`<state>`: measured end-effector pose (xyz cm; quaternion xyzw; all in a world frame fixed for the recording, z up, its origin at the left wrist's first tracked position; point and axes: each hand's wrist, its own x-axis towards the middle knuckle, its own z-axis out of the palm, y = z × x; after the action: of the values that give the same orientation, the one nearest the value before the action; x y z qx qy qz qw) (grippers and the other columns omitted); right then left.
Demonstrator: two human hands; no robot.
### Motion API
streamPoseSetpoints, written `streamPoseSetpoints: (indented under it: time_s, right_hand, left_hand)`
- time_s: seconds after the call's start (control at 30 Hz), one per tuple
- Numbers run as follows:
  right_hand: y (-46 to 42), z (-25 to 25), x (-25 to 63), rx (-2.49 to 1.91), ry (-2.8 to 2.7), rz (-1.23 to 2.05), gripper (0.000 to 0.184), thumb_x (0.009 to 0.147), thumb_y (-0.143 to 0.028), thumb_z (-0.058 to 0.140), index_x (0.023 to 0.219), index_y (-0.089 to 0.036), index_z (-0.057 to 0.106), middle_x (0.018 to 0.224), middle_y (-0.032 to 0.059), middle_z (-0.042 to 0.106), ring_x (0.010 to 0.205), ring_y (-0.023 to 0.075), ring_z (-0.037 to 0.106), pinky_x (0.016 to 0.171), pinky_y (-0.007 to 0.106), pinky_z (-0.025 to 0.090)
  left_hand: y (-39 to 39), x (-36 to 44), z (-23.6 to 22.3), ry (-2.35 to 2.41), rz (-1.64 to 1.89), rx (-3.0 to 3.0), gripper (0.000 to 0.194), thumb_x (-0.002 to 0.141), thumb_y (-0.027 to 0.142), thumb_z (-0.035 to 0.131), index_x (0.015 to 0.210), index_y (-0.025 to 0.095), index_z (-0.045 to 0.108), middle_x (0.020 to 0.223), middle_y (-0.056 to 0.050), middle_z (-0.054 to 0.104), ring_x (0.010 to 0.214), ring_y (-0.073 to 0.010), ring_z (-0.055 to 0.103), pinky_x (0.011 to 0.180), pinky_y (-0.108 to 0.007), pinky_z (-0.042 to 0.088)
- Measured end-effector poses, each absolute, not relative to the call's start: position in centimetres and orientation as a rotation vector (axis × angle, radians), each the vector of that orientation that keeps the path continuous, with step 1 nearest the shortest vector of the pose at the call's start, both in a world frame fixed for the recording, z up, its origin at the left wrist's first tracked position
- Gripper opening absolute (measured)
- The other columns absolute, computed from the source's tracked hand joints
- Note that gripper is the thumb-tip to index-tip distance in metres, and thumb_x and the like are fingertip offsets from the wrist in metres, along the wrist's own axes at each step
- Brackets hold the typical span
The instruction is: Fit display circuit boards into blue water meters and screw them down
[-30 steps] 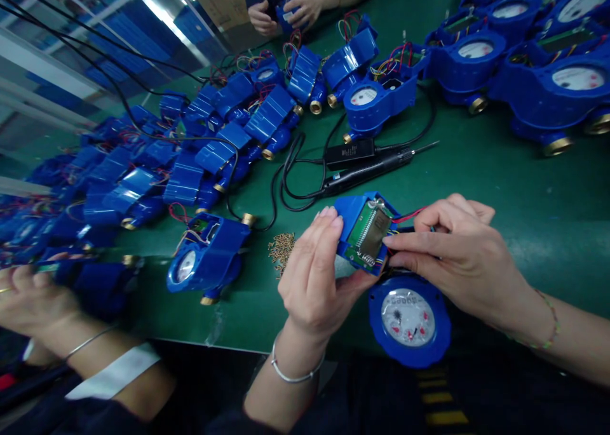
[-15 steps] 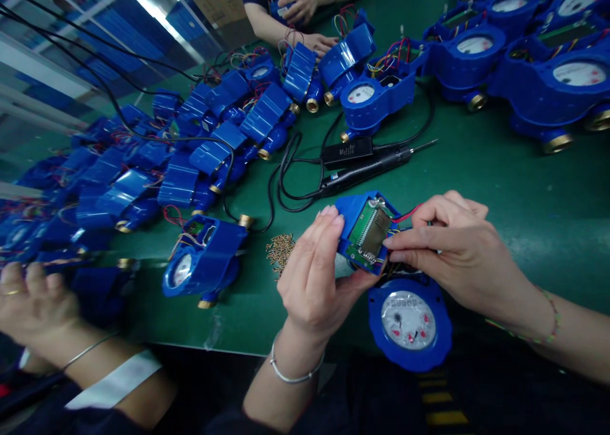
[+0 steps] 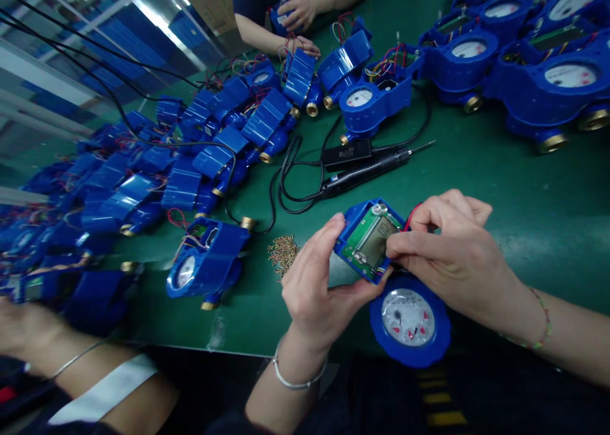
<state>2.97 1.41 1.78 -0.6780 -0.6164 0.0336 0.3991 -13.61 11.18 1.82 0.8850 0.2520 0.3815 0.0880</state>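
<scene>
My left hand is closed around a blue meter housing, tilted up. Set in it is a green circuit board with a grey display on which digits show. At the display's right edge my right hand is pinched, its fingertips overlapping the board's side. A red wire runs into that hand's curled fingers; other wires beneath are mostly hidden. Just below both hands lies the round dial of a blue water meter, near the table edge.
Small brass-coloured screws lie left of my left hand. Beyond them are a black electric screwdriver with its cable and a single blue meter. Many meters fill the left and back right. A co-worker's arm reaches in at left; another person's hands are opposite.
The housing has turned slightly to face me, and digits now appear on its display. My right fingers stay by its right edge. The left co-worker's hand has moved down and left.
</scene>
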Motion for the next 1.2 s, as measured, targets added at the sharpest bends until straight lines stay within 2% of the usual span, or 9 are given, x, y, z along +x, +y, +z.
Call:
streamPoseSetpoints:
  time_s: [0.13, 0.37, 0.57, 0.87, 1.07, 1.2]
  right_hand:
    - [1.2, 0.9, 2.2, -1.713, -1.542, 0.007, 0.018, 0.084, -0.013, 0.065, 0.084, -0.031, 0.065, 0.076, -0.002, 0.047, 0.078, 0.0173, 0.042, 0.076, 0.037, 0.017]
    - [1.5, -0.4, 1.6, -1.679, -1.474, -0.004, 0.018, 0.077, -0.006, 0.057, 0.073, -0.023, 0.059, 0.076, -0.0006, 0.044, 0.078, 0.0177, 0.041, 0.077, 0.036, 0.019]
    - [1.5, -0.3, 1.7, -1.678, -1.475, -0.011, 0.017, 0.075, -0.005, 0.054, 0.079, -0.021, 0.053, 0.079, -0.0009, 0.048, 0.08, 0.0179, 0.044, 0.076, 0.034, 0.022]
    - [1.5, -0.6, 1.5, -1.644, -1.478, -0.033, 0.031, 0.063, -0.001, 0.047, 0.089, -0.02, 0.046, 0.082, -0.0008, 0.048, 0.082, 0.018, 0.045, 0.075, 0.032, 0.024]
    - [1.5, -0.3, 1.5, -1.622, -1.5, -0.025, 0.021, 0.071, -0.005, 0.052, 0.085, -0.021, 0.049, 0.08, -0.0018, 0.05, 0.08, 0.0172, 0.046, 0.076, 0.033, 0.024]
    - [1.2, -0.1, 1.5, -1.601, -1.535, -0.008, 0.015, 0.079, -0.009, 0.058, 0.082, -0.023, 0.055, 0.08, -0.0021, 0.05, 0.082, 0.0173, 0.046, 0.077, 0.034, 0.023]
  left_hand:
    - [10.5, -13.3, 0.9, 0.81, 1.183, 2.526, 0.072, 0.057, 0.036, 0.085, 0.12, 0.015, 0.057, 0.114, -0.011, 0.07, 0.094, -0.0243, 0.071, 0.084, -0.038, 0.061]
    - [10.0, -12.3, -0.2, 0.725, 1.183, 2.433, 0.069, 0.059, 0.033, 0.083, 0.119, 0.014, 0.054, 0.113, -0.012, 0.067, 0.102, -0.0251, 0.066, 0.089, -0.042, 0.058]
    - [10.1, -12.4, -0.4, 0.72, 1.153, 2.431, 0.071, 0.057, 0.034, 0.084, 0.118, 0.016, 0.052, 0.113, -0.011, 0.067, 0.101, -0.025, 0.066, 0.089, -0.043, 0.056]
    - [9.9, -12.3, -0.9, 0.74, 1.114, 2.329, 0.071, 0.059, 0.038, 0.082, 0.119, 0.016, 0.051, 0.112, -0.011, 0.066, 0.1, -0.0245, 0.064, 0.088, -0.043, 0.056]
    - [10.4, -12.7, -0.8, 0.65, 1.218, 2.371, 0.073, 0.056, 0.031, 0.083, 0.12, 0.015, 0.053, 0.112, -0.011, 0.067, 0.099, -0.0246, 0.066, 0.087, -0.042, 0.057]
    - [10.9, -13.1, -0.6, 0.631, 1.261, 2.436, 0.076, 0.056, 0.032, 0.084, 0.122, 0.017, 0.052, 0.112, -0.01, 0.068, 0.099, -0.025, 0.067, 0.087, -0.041, 0.058]
